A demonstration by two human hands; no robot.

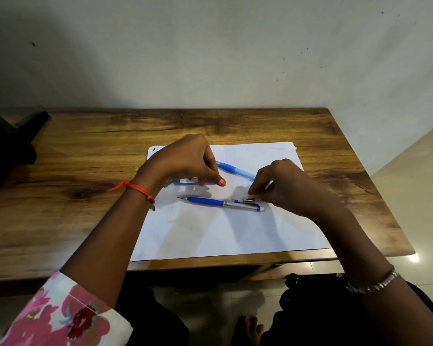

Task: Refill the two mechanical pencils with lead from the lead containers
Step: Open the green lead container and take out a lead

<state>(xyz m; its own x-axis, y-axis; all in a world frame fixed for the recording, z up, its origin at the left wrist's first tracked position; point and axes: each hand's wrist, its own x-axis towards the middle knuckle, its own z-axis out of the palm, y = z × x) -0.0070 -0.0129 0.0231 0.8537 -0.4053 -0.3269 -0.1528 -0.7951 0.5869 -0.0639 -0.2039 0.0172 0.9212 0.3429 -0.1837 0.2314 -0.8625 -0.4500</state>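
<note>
On the wooden table (85,158) lies a white sheet of paper (235,233), and everything for the task sits on it. The left hand (183,158), with an orange thread (135,187) round its wrist, reaches over the sheet's far left part with fingers and thumb curled down onto a small blue lead container (185,181), which it grips against the paper. Just right of that hand, a light-blue mechanical pencil (235,169) lies slanted, spanning the gap between both hands, its right end hidden behind the right hand's fingers. Nearer the person, a dark-blue mechanical pencil (210,202) lies free, tip toward the left wrist, clip end just beneath the right hand (280,186). That hand hovers with fingertips bunched together; whether they pinch anything cannot be told.
</note>
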